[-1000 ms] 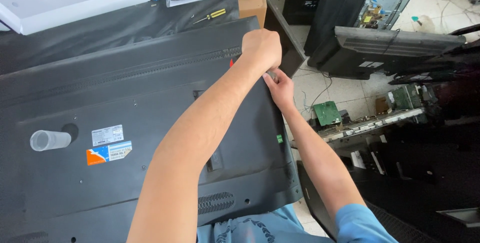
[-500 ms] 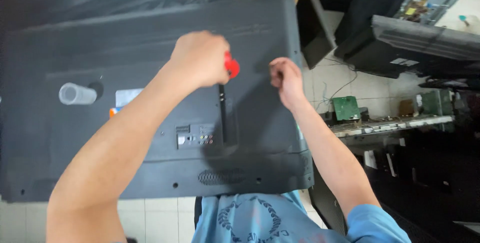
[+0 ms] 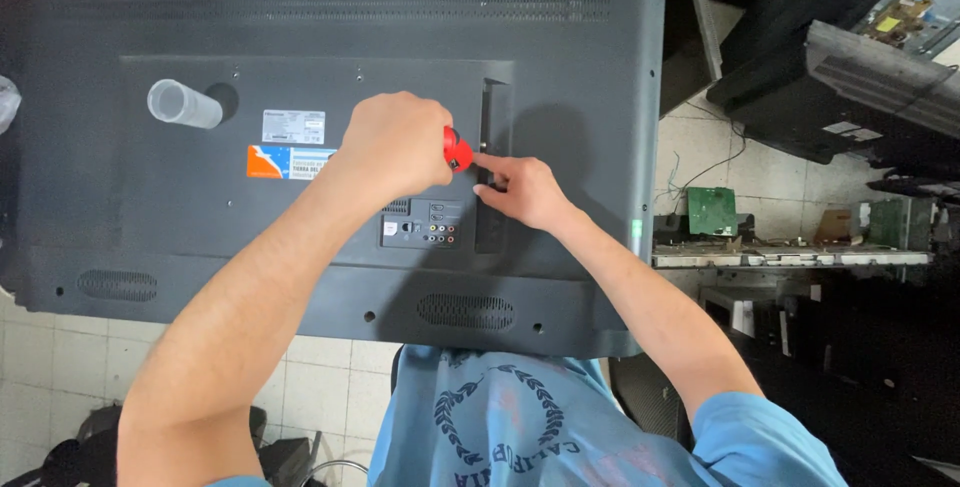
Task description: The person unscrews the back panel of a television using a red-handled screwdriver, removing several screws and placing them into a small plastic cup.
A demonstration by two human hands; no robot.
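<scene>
shirt: blue printed shirt sitting nearest at 6 o'clock, under the panel's lower edge.
left hand: left hand closing into a full fist around the red-handled screwdriver, only the red end showing; shaft hidden.
right hand: right hand lying mostly curled, forefinger stretching toward 10 o'clock, tip touching the screwdriver's red end beside the recessed slot; holding nothing.
change: half a second ago the hands were apart, right hand resting near the panel's 3 o'clock edge; now both are meeting at the slot, and the view is sitting more squarely over the panel. Likely meaning: tool being steadied on a fastener by the slot, a judgement only.
TV back panel: dark TV back panel lying flat, filling the frame; port cluster just below the hands.
cup: clear plastic cup lying at 10 o'clock, well apart.
label: orange-and-white sticker just left of the fist.
far: green circuit board on the tiled floor at 3 o'clock.
</scene>
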